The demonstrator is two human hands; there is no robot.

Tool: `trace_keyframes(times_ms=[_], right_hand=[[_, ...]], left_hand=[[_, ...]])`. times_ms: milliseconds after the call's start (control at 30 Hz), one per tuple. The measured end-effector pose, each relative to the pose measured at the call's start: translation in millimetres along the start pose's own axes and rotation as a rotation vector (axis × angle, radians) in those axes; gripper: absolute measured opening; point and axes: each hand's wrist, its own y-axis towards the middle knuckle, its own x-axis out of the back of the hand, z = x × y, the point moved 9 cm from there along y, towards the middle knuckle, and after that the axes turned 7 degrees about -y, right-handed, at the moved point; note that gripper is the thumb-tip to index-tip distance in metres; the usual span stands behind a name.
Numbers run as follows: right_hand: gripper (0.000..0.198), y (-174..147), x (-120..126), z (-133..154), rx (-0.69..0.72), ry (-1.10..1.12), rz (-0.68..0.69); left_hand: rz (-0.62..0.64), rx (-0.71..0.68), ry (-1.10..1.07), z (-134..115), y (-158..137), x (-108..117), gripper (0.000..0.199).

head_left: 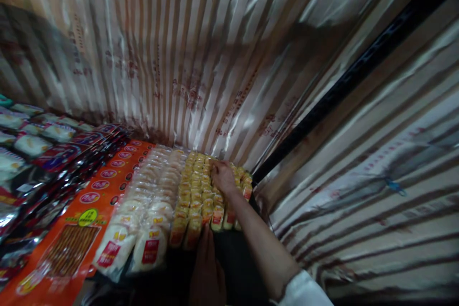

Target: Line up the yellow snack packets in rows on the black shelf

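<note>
Rows of small yellow snack packets [195,191] stand tightly packed on a dark surface. My right hand [223,177] reaches over them to the back of the rows, its fingers curled down and closed on a yellow packet; the fingertips are partly hidden. At the front, my left hand [207,260] holds its fingers straight and together, with the tips against the front end of a row. It grasps nothing that I can see. Left of the yellow rows lie two rows of clear-wrapped white packets [150,244] with red labels.
An orange snack bag [75,229] lies further left, beside stacked dark shiny packs [64,167] and white packs [32,143]. Striped plastic sheeting [172,48] hangs behind and to the right. A black slanting bar [322,105] runs down to the right back corner.
</note>
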Motion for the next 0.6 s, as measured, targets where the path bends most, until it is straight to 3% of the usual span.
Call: trace_keyframes(times_ms=[233,400,500,600], right_hand=[[0.030,10,-17,13,0.099,0.043,0.052],[0.030,-13,22,-4,-0.013,0.184,-0.155],[0.030,-48,49,-17,-0.067,0.262,-0.294],[0.029,-88,63,-27,-0.118,0.321,-0.335]], left_hand=[[-0.025,-0.046,0.033,1,0,1,0.060],[0.008,-0.045,0.002,1,1,3,0.059],[0.027,-0.067,-0.018,-3,1,5,0.058],[0.026,-0.068,-0.009,-6,0,8,0.058]])
